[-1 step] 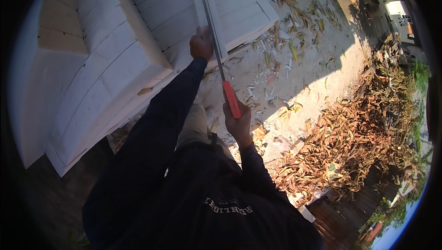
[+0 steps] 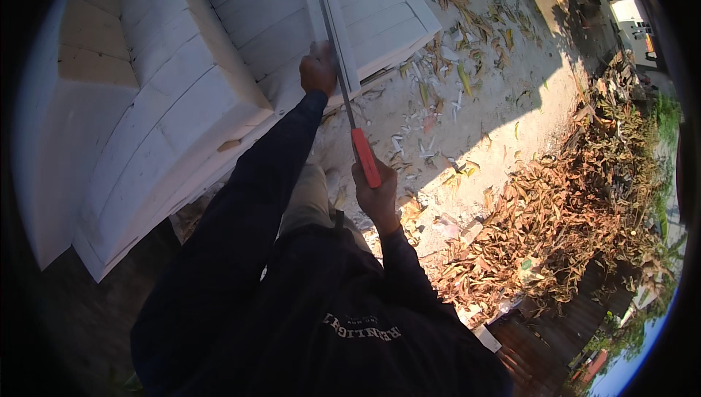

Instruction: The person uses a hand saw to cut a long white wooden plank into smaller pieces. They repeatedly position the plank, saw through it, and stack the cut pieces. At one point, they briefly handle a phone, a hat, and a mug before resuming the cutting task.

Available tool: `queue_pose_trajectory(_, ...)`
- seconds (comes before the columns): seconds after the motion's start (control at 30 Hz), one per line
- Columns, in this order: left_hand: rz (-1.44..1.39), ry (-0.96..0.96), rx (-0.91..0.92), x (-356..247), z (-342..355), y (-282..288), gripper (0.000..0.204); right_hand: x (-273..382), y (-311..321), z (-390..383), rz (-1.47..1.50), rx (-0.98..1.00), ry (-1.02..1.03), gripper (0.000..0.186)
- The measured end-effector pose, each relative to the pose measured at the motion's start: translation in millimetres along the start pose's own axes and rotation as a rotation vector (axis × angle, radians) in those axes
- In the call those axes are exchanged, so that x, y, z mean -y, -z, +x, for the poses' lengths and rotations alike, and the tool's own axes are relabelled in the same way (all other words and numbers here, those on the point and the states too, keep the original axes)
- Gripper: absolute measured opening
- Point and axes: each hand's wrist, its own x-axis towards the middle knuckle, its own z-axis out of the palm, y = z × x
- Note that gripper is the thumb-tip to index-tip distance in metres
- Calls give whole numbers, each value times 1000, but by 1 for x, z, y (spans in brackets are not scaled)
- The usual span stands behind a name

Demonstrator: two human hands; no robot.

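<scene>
Head view: saw (image 2: 347,105) slanted from upper centre to mid-frame, blade over a long white strip (image 2: 315,10). My right hand (image 2: 377,196), mid-frame, was wrapped round its red handle (image 2: 366,156). My left hand (image 2: 319,72), upper centre, was curled beside the blade, blurred; couldn't tell what it gripped.

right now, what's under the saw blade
Under the saw blade is a long white block; toward the red handle, pale ground shows below. The surface directly beneath the blade is covered, so I can't tell whether there's a cut.
</scene>
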Motion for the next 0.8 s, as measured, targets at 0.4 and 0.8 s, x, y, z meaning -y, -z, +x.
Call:
queue_pose_trajectory(0.4,-9,27,37,1,0,0,67,4,-11,-4,-3,-87,-26,24)
queue_pose_trajectory(0.8,24,47,52,0,0,1,67,7,-12,-7,0,-89,-62,22)
